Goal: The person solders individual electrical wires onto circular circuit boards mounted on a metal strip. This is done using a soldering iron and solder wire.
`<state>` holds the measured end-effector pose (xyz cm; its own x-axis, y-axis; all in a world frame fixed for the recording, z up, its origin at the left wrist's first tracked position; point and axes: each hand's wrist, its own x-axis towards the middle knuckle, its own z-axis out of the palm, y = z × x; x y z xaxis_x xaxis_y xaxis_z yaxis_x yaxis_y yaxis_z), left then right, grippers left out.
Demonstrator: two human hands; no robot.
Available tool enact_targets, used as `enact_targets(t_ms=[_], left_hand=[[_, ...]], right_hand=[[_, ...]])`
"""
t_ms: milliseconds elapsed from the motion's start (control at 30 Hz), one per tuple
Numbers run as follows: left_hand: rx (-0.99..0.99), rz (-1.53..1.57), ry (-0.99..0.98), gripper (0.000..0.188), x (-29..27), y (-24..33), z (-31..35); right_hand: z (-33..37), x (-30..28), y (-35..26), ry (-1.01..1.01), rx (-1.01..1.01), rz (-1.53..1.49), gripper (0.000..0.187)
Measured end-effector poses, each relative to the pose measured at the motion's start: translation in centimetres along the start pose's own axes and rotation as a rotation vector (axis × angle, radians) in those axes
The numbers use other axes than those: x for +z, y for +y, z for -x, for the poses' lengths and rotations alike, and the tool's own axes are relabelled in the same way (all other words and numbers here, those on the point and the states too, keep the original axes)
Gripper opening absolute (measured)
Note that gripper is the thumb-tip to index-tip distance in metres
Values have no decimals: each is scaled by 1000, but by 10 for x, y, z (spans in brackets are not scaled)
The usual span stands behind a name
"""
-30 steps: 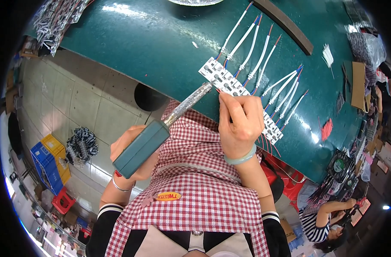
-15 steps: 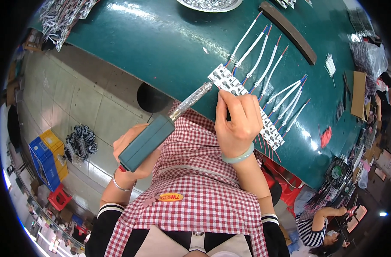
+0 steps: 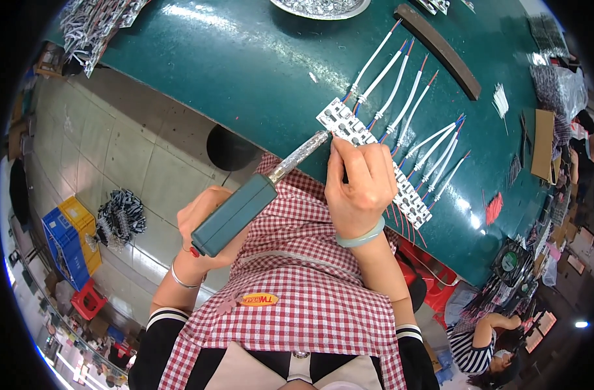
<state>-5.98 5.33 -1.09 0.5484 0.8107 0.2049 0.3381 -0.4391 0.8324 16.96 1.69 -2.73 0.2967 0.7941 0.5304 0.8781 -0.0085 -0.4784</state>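
Note:
A soldering iron with a dark green body [image 3: 235, 214] and metal barrel is gripped in my left hand [image 3: 198, 209]. Its tip rests at the near edge of a strip of white circuit boards [image 3: 338, 114], close to my right fingertips. Thumb and forefinger of my right hand [image 3: 360, 188] are pinched at that edge on what looks like a thin red wire, mostly hidden. My hand covers the middle of the strip. White cables [image 3: 391, 99] with red and blue ends fan out from its far side. Several red wires [image 3: 407, 224] hang off its near right side.
A dark curved bar [image 3: 440, 52] lies beyond the cables on the green table [image 3: 245, 71]. A round metal dish [image 3: 323, 14] stands at the far edge. Bundles of red wires [image 3: 494, 208] and white wires [image 3: 500, 102] lie right. Another person [image 3: 482, 344] works at lower right.
My left hand has shifted the soldering iron slightly right and down, bringing its tip from the strip's left corner along the near edge toward my right fingertips. My right hand has barely moved.

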Motion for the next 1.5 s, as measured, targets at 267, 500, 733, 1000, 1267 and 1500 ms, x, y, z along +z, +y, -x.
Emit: enact_targets(t_ms=[267, 500, 733, 1000, 1267, 1500], left_hand=[[-133, 33, 17, 24, -4, -8, 29], [-377, 534, 266, 36, 10, 6, 27], [-170, 49, 128, 23, 8, 0, 22], [-61, -97, 80, 22, 11, 4, 12], [-75, -105, 49, 20, 8, 6, 8], [-92, -89, 406, 28, -9, 6, 8]], right_hand=[[-1, 0, 2, 32, 11, 18, 20], [1, 3, 0, 48, 4, 5, 15], [3, 5, 0, 46, 20, 9, 15], [2, 4, 2, 43, 14, 1, 16], [2, 5, 0, 42, 17, -1, 15], [1, 5, 2, 45, 22, 2, 15]])
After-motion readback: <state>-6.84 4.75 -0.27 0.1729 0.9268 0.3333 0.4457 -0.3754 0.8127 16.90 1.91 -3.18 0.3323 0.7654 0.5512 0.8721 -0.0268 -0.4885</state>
